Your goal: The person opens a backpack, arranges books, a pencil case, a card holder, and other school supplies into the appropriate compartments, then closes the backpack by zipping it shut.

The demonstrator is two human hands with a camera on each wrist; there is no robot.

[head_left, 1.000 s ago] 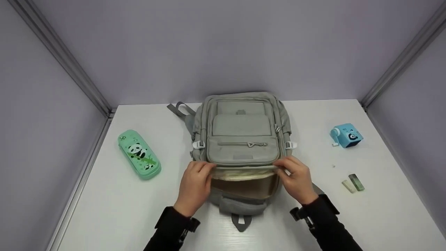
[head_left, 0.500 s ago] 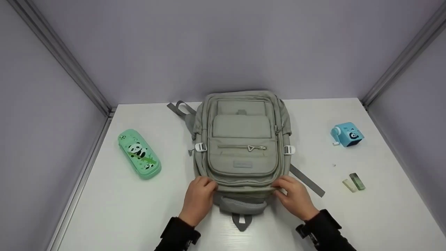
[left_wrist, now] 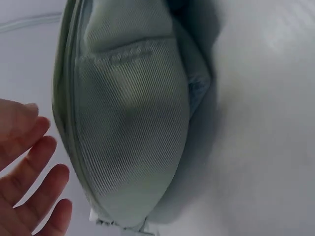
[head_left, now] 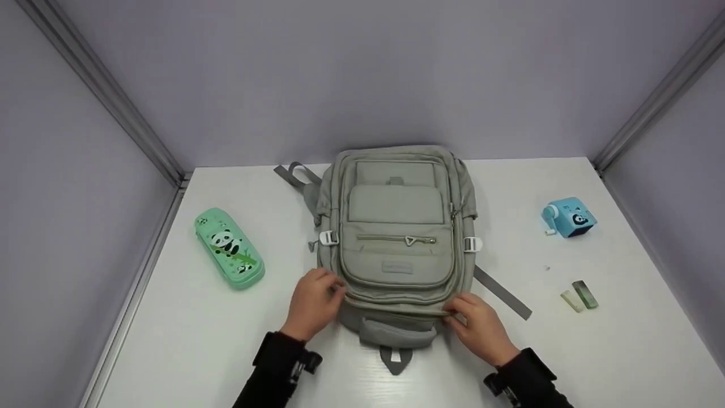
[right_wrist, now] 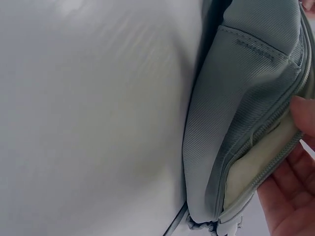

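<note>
While the white desk (head_left: 170,340) spreads beneath everything, the grey-green backpack (head_left: 396,204) lies front up at its middle, its carry loop (head_left: 396,369) toward you. A green panda case (head_left: 229,249) rests to its left. Your right hand (head_left: 481,328) pinches the backpack's edge; your left hand (head_left: 311,303), loosely relaxed, is just beside the backpack, apart from it. Well to the right sits a blue panda-printed box (head_left: 573,217) and, nearer you, two small blocks (head_left: 585,294).

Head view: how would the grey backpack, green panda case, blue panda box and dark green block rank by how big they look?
Largest to smallest:
grey backpack
green panda case
blue panda box
dark green block
</note>
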